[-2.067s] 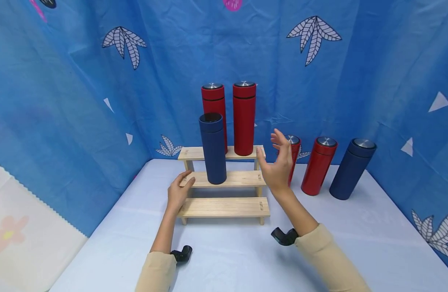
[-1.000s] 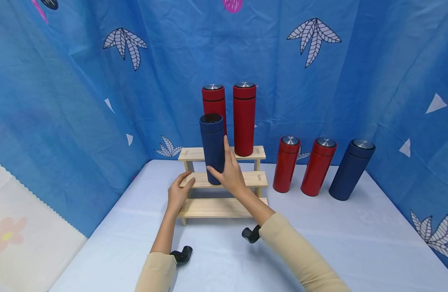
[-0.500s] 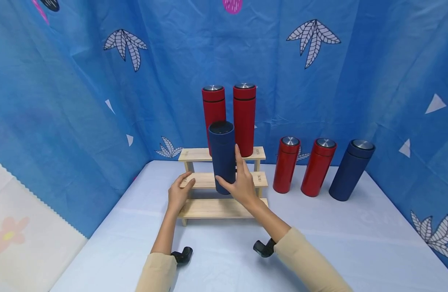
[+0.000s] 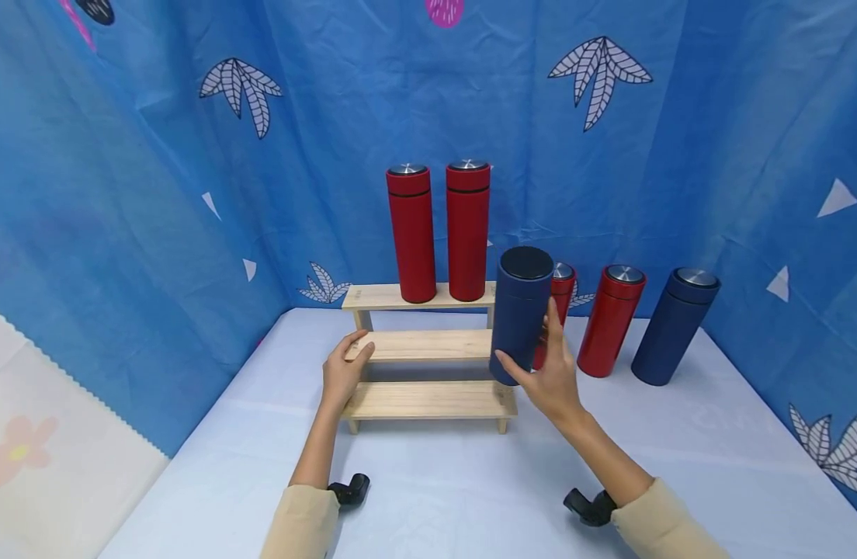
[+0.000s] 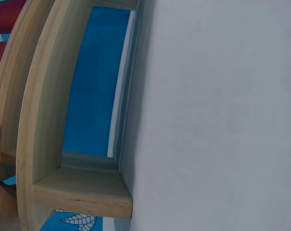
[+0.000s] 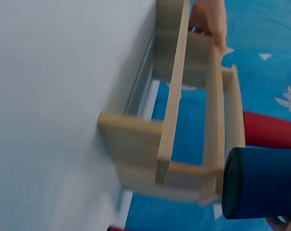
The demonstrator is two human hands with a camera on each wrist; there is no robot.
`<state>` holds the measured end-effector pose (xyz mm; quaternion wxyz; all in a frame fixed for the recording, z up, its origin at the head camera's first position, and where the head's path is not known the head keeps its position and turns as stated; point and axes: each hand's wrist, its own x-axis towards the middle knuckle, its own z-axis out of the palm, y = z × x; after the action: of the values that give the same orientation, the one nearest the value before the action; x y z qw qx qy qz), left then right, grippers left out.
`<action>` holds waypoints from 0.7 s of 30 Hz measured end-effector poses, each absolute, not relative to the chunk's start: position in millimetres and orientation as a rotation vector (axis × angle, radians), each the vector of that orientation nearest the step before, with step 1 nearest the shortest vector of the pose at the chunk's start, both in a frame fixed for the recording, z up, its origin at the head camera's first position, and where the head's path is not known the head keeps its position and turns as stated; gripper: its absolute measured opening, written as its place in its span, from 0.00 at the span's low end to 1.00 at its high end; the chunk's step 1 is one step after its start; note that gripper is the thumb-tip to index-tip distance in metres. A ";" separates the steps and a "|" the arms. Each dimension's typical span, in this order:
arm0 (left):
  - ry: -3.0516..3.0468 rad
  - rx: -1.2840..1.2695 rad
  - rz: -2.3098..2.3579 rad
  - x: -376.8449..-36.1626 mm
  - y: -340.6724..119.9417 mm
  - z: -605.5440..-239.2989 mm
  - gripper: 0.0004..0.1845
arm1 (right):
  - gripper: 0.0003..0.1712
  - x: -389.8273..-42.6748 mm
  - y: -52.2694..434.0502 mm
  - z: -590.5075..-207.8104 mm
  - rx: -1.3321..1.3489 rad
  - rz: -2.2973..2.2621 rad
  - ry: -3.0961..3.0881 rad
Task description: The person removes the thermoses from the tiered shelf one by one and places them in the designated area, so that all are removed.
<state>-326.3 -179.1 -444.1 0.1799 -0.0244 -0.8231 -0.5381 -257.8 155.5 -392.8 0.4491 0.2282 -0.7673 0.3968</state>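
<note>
My right hand (image 4: 556,382) grips a dark blue thermos (image 4: 519,318) with a black lid, thumb at the front and fingers round its right side. The thermos is off the shelf, in front of the stand's right end, nearly upright. In the right wrist view its base faces the stand. My left hand (image 4: 341,374) holds the left end of the middle plank of a three-tier wooden stand (image 4: 428,397). Two red thermoses, one on the left (image 4: 411,237) and one on the right (image 4: 467,233), stand on the top tier.
To the right of the stand, a partly hidden red thermos (image 4: 563,289), another red thermos (image 4: 610,322) and a blue thermos (image 4: 674,326) with silver lids stand on the white tabletop (image 4: 428,489). A patterned blue cloth (image 4: 512,93) hangs behind and at the sides.
My right hand came in from the right, took hold of the blue thermos on the middle tier, lifted it off and carried it rightward. My left hand stayed on the stand.
</note>
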 end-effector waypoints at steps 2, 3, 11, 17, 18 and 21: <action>-2.328 -0.066 -1.524 -325.7 -179.1 -443.8 0.29 | 0.63 -252.3 173.5 -394.5 0.516 0.951 -1.896; -2.330 -0.064 -1.523 -325.5 -179.1 -443.8 0.29 | 0.63 -249.6 182.7 -395.3 0.489 0.935 -1.899; -2.320 -0.032 -1.530 -324.7 -182.6 -444.7 0.28 | 0.63 -234.9 247.6 -404.2 0.227 0.920 -1.944; -2.314 -0.036 -1.548 -325.5 -181.6 -444.4 0.28 | 0.60 -228.3 288.4 -417.2 0.115 0.911 -1.951; -2.317 -0.034 -1.547 -325.7 -181.1 -444.1 0.28 | 0.60 -227.3 294.5 -420.2 0.102 0.906 -1.956; -2.325 -0.041 -1.546 -326.7 -180.0 -443.5 0.28 | 0.61 -225.4 310.3 -430.2 0.047 0.911 -1.970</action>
<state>-326.7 -180.0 -443.5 0.1738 -0.0143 -0.8199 -0.5453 -225.4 310.3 -430.2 0.4665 0.0191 -0.8027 0.3711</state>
